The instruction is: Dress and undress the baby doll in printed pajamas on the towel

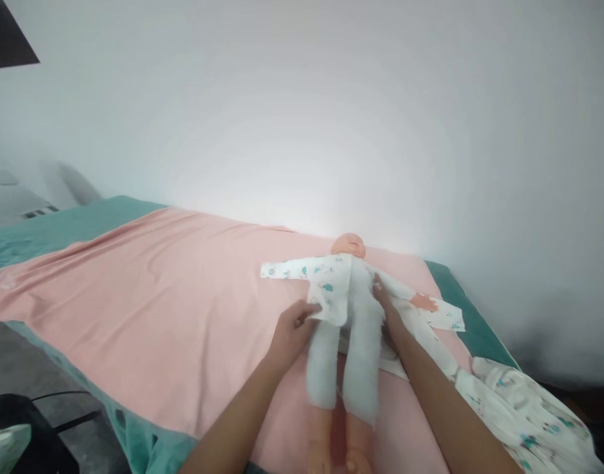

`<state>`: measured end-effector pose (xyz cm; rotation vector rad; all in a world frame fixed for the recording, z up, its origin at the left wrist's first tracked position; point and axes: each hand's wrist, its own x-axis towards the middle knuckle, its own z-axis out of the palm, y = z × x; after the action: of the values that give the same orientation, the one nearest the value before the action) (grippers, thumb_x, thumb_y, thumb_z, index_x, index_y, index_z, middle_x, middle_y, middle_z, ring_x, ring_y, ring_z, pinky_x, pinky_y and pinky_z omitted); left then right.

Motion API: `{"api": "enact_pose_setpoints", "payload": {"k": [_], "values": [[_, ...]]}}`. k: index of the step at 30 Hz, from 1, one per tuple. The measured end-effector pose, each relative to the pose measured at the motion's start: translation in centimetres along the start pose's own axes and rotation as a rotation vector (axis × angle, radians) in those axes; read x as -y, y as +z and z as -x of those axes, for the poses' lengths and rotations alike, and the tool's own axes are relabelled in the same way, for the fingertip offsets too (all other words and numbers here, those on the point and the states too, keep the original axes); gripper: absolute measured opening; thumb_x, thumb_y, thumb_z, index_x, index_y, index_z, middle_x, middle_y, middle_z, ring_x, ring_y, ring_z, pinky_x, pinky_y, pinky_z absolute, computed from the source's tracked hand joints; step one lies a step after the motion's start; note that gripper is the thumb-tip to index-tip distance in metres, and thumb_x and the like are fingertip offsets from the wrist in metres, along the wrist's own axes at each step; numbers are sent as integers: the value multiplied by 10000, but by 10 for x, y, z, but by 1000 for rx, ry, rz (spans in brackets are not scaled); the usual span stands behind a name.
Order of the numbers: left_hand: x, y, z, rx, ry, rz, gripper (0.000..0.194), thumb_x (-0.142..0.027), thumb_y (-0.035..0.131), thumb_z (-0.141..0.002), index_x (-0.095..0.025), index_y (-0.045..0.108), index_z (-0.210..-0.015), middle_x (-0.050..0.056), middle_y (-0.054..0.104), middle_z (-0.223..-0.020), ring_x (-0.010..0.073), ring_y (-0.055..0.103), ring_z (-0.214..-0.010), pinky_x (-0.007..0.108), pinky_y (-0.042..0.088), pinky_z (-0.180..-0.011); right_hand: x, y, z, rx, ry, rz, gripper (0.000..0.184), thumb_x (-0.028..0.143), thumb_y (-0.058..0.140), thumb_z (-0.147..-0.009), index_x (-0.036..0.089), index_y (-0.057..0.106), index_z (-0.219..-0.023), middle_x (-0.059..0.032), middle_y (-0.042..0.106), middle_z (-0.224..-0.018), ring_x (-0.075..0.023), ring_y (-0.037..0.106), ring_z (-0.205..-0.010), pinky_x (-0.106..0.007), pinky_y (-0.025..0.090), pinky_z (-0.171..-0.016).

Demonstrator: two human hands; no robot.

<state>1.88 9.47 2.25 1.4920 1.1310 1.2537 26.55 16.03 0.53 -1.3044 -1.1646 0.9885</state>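
Note:
A baby doll (361, 342) lies on its back, its head away from me and its bare feet toward me. Its body and legs are white and fuzzy. A white baby shirt (326, 286) with small green prints covers the doll's left-hand side as I see it, one sleeve stretched out flat. My left hand (296, 329) pinches the lower corner of this shirt between thumb and fingers. At the other side of the torso, my right hand (389, 313) grips the doll's side, its fingers partly hidden. The doll's hand (424, 303) on that side lies bare on the other shirt sleeve (447, 316).
A pink sheet (183, 296) lies over a green bed cover (109, 214), against a white wall (302, 118). Crumpled printed white cloth (533, 415) lies at the right edge. A black object (39, 434) stands at lower left on the grey floor.

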Motion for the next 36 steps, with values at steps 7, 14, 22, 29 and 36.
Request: {"api": "enact_pose_setpoints", "payload": {"k": [7,14,22,29,36], "values": [[-1,-9,18,-12,133,-149,266,-355,465,-887,-226,696,-870,19,561,-710,158,511,-672,288,417,-660,11,-4,5,-5,44,11,807,669,525,-805,302,311,-1491,-27,396,-1510,-243,407,-1359,-409,381,-1085],[14,-10,16,88,-55,21,416,-154,551,-739,-255,551,-1142,-11,518,-839,125,481,-720,247,419,-674,15,-9,7,-79,-48,191,743,636,522,-817,204,451,-1418,-74,427,-1487,-253,363,-1378,-396,226,-1157],[12,-5,19,94,-186,-87,264,-274,636,-730,-203,548,-969,-18,537,-816,115,466,-692,228,398,-639,19,-14,15,-86,-232,363,585,607,427,-874,179,593,-1238,-110,612,-1284,-277,531,-1188,-433,347,-1043],[11,-8,31,-3,-169,-286,75,-269,565,-746,-201,536,-758,-50,498,-662,123,435,-625,233,354,-591,32,-27,16,-95,-252,529,497,541,394,-888,178,677,-1074,-89,712,-1046,-264,615,-971,-382,437,-882],[-2,-5,34,-159,4,-327,172,-302,548,-832,-224,566,-986,9,580,-897,158,531,-785,288,451,-731,38,-105,5,-285,96,876,378,449,463,-800,183,718,-720,-143,704,-783,-303,640,-798,-429,462,-748]]}}
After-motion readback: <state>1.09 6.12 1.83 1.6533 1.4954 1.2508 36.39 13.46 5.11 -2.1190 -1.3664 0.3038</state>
